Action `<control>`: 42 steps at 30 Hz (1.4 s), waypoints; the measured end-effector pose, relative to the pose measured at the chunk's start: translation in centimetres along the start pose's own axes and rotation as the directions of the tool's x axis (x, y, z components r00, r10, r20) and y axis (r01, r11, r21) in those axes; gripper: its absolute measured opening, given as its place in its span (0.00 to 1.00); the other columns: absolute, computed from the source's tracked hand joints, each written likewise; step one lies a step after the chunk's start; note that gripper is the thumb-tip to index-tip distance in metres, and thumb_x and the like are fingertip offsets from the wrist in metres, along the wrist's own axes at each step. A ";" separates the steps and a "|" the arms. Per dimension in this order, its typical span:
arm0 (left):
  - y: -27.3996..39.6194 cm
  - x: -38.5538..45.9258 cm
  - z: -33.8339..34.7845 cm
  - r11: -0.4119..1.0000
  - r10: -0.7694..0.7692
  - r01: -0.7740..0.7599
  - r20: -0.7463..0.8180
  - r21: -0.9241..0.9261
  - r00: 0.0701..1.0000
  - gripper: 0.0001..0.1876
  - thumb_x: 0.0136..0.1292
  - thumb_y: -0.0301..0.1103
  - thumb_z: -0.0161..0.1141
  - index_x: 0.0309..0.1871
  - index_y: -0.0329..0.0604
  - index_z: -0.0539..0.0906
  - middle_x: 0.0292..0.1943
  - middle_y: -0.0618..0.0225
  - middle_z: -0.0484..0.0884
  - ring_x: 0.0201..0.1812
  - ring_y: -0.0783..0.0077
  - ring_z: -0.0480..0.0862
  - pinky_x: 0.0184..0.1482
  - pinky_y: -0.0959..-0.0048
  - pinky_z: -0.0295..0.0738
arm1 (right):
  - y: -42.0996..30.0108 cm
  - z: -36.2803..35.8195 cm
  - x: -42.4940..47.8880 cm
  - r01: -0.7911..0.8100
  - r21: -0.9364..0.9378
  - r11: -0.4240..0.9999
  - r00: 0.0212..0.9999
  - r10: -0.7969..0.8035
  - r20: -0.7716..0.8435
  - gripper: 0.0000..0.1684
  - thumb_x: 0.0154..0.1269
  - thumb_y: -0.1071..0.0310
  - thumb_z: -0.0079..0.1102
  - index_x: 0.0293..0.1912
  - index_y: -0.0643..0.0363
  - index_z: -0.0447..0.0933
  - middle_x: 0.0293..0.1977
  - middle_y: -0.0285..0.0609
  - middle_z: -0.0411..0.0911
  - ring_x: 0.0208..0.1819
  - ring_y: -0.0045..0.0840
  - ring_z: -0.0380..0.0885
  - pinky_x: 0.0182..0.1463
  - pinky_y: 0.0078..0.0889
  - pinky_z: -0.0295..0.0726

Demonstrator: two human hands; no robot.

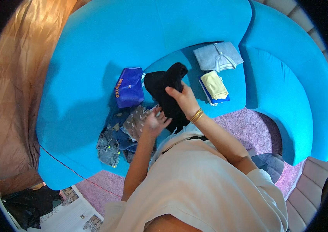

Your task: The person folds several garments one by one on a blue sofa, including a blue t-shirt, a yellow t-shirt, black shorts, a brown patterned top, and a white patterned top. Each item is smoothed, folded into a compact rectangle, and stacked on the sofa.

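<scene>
A black cloth garment (168, 87) hangs in the air before me, its upper end folded over. My right hand (184, 98) grips it with the thumb on top. Just beneath the garment's lower left side, my left hand (156, 121) is spread, palm up and fingers apart; whether the fingertips touch the cloth I cannot tell. Behind that hand lies a brown patterned garment (136, 121) on a heap of clothes. Blue denim (124, 139) and a grey denim garment (108, 148) make up the heap's left part.
All this is at a curved blue sofa (94, 43). A purple bag (130, 87) bearing writing rests left of the black garment. To the right sit a folded grey top (217, 56) and a small stack with a yellow garment (214, 85). A red cord (74, 172) crosses the lower left.
</scene>
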State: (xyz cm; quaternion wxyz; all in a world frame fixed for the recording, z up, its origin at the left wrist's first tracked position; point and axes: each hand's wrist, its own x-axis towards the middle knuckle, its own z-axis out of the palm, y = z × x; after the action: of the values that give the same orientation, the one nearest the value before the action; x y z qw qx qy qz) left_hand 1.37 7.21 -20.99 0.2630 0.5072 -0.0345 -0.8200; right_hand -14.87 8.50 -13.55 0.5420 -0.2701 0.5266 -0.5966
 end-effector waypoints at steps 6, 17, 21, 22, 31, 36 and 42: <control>-0.5 2.9 -0.1 0.954 0.254 -0.118 0.533 -0.276 0.807 0.22 0.60 0.47 0.46 0.51 0.43 0.70 0.49 0.64 0.73 0.49 0.63 0.73 0.54 0.63 0.65 | 1.6 2.3 -3.7 0.242 -0.222 0.944 0.970 -0.232 0.073 0.21 0.54 0.59 0.56 0.41 0.67 0.68 0.30 0.54 0.75 0.34 0.38 0.76 0.35 0.31 0.73; 3.6 -0.3 3.3 0.895 0.444 -0.257 0.684 -0.364 0.578 0.29 0.59 0.47 0.49 0.58 0.36 0.60 0.55 0.57 0.66 0.55 0.58 0.66 0.58 0.61 0.59 | -0.9 2.2 -7.2 -0.432 0.583 0.688 0.898 0.387 0.209 0.35 0.51 0.60 0.61 0.57 0.58 0.59 0.53 0.41 0.64 0.54 0.28 0.63 0.57 0.34 0.62; 3.6 -1.5 5.9 0.895 0.447 -0.244 0.752 -0.375 0.484 0.31 0.58 0.48 0.50 0.60 0.38 0.58 0.58 0.56 0.62 0.58 0.57 0.62 0.59 0.58 0.56 | -1.0 1.4 -7.4 -0.533 0.584 0.612 0.845 0.411 0.341 0.43 0.49 0.57 0.62 0.60 0.56 0.52 0.56 0.41 0.60 0.57 0.28 0.59 0.59 0.37 0.59; 3.6 -1.7 6.2 0.891 0.455 -0.253 0.722 -0.378 0.522 0.31 0.58 0.48 0.49 0.60 0.39 0.57 0.59 0.56 0.60 0.58 0.56 0.62 0.59 0.57 0.56 | -0.9 1.0 -7.4 -0.534 0.573 0.621 0.845 0.409 0.344 0.43 0.49 0.56 0.62 0.60 0.56 0.52 0.56 0.41 0.59 0.57 0.28 0.59 0.59 0.37 0.58; 3.6 -0.9 2.4 0.944 0.301 -0.166 0.543 -0.284 0.784 0.29 0.59 0.49 0.48 0.58 0.39 0.61 0.55 0.57 0.65 0.55 0.57 0.65 0.56 0.59 0.62 | 0.0 -0.8 -7.2 -0.490 0.353 0.797 0.871 0.439 0.219 0.25 0.53 0.52 0.57 0.47 0.55 0.69 0.43 0.36 0.70 0.48 0.21 0.64 0.53 0.30 0.59; 3.4 -0.5 1.5 0.955 0.287 -0.234 0.385 -0.181 0.877 0.29 0.59 0.49 0.48 0.57 0.38 0.62 0.54 0.57 0.67 0.54 0.57 0.67 0.55 0.60 0.64 | -0.3 -1.2 -6.4 -0.316 0.075 0.946 0.930 0.293 0.224 0.23 0.54 0.53 0.56 0.43 0.60 0.70 0.37 0.36 0.73 0.39 0.22 0.69 0.46 0.23 0.66; 2.9 -0.5 1.5 0.962 0.271 -0.254 0.273 -0.098 0.923 0.28 0.59 0.50 0.48 0.56 0.38 0.64 0.52 0.57 0.69 0.51 0.58 0.69 0.53 0.61 0.66 | 0.2 -1.1 -4.7 0.044 -0.306 0.951 0.982 0.015 0.187 0.24 0.55 0.54 0.56 0.42 0.66 0.68 0.33 0.40 0.73 0.35 0.17 0.70 0.38 0.18 0.69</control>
State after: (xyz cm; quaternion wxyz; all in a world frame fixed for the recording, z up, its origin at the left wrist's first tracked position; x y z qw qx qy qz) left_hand 1.45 4.69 -18.94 0.3782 0.3670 -0.1144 -0.8422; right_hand -14.58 13.26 -12.87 0.5360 -0.4102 0.5579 -0.4830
